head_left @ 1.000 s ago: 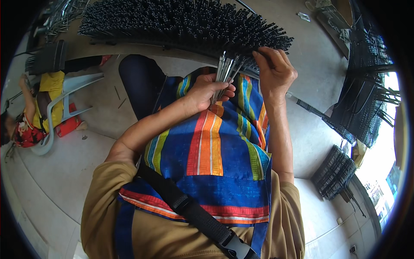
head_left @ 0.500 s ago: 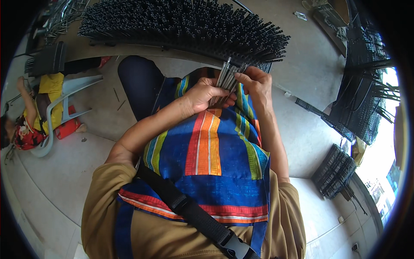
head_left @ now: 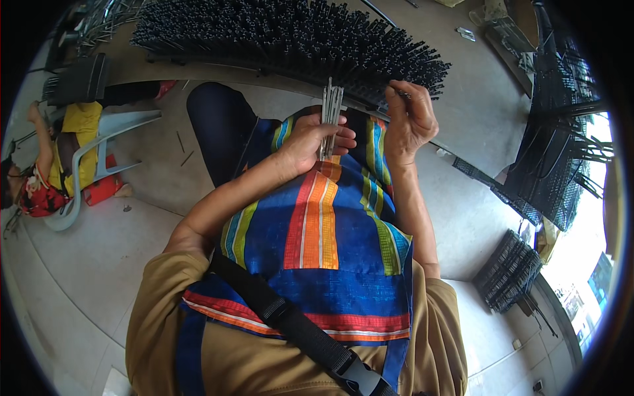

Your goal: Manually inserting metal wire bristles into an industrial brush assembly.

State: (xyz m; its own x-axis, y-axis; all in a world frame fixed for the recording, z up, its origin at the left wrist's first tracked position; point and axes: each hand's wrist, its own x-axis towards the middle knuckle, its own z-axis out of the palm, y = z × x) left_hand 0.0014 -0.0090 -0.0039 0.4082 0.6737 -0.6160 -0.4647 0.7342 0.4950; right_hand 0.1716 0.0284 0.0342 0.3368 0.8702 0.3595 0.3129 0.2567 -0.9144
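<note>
A bundle of thin silvery metal rods (head_left: 331,109) stands almost upright in my left hand (head_left: 305,143), held above the apron on my lap. The thumb lies across the rods, and the other fingers curl behind them. My right hand (head_left: 413,125) is raised to the right of the bundle, apart from it, with thumb and fingertips pinched together. Whatever is in that pinch is too small to make out. Just beyond both hands, many black rods (head_left: 284,36) stand densely packed in a long rack, and my right fingertips are close to its right end.
The rack stands on a grey table (head_left: 472,112). Black mesh racks (head_left: 545,142) stand at the right, and a dark stack of wire pieces (head_left: 508,270) lies on the floor below. On the left, another person (head_left: 49,175) is beside a pale blue plastic chair (head_left: 78,188).
My right hand has left the bundle and moved up and to the right, toward the rack's right end. The rods in my left hand now stand straighter and closer together.
</note>
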